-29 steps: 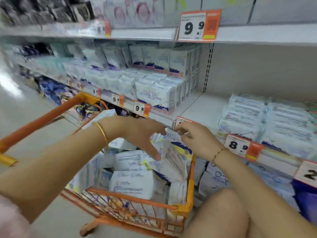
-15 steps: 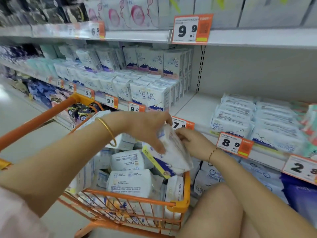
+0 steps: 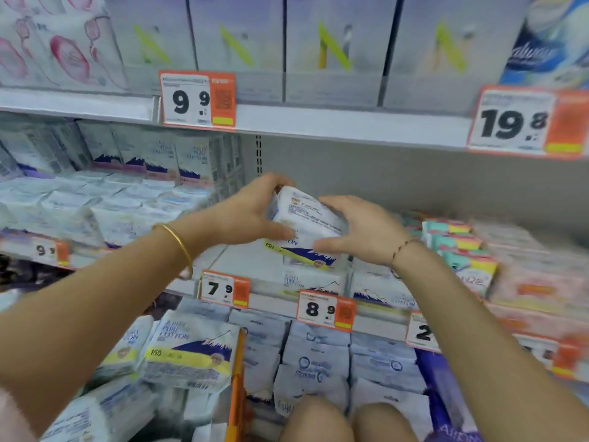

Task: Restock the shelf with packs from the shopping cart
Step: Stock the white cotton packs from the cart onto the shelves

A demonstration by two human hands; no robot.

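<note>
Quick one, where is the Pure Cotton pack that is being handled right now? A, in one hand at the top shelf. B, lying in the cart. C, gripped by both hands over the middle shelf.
C: the left hand and right hand both hold the Pure Cotton pack above the middle shelf.

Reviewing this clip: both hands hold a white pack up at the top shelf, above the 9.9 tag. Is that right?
Not quite. The head view shows the left hand and right hand holding the white pack one shelf lower, above the 7.9 tag and 8.9 tag.
</note>
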